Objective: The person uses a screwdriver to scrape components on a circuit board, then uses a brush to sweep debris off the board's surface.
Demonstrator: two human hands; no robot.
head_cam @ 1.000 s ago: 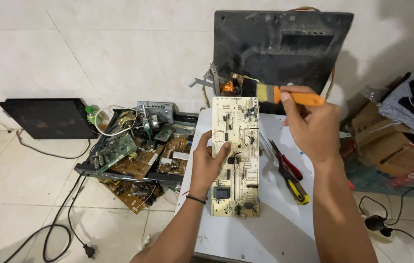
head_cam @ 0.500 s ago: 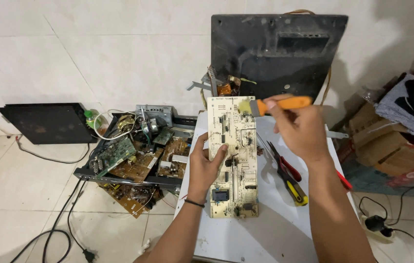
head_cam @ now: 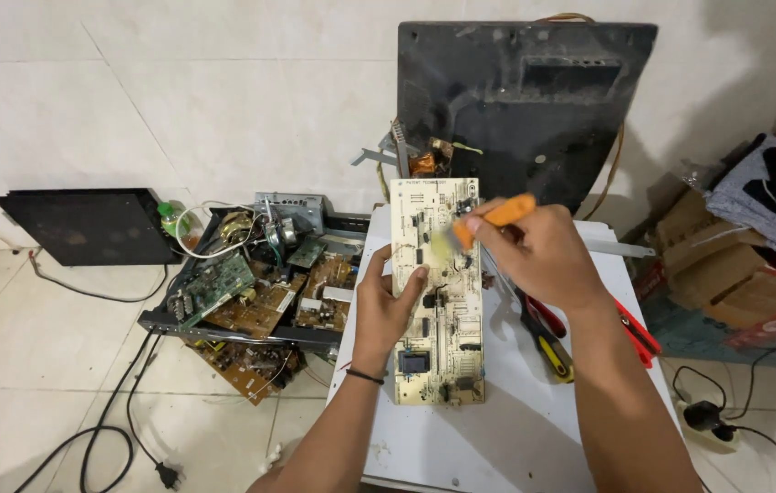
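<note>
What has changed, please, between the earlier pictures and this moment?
The right hand carried the orange-handled tool leftward and down, from beside the circuit board to over its upper part. The left hand kept holding the board's left edge on the white table.

Pale cream tiled wall (head_cam: 223, 82) behind, pale glossy floor tiles (head_cam: 32, 365) below, even indoor light. Small white table (head_cam: 497, 447) in the centre. Large dark flat rear panel (head_cam: 525, 100) stands upright against the wall behind the table. Smaller black flat panel (head_cam: 87, 226) leans on the wall at left. Heap of green and brown scrap circuit boards (head_cam: 251, 301) in a black tray on the floor. Black cables (head_cam: 105, 429) trail across the tiles. Brown cardboard boxes (head_cam: 716, 265) with clothes on top at right.
</note>
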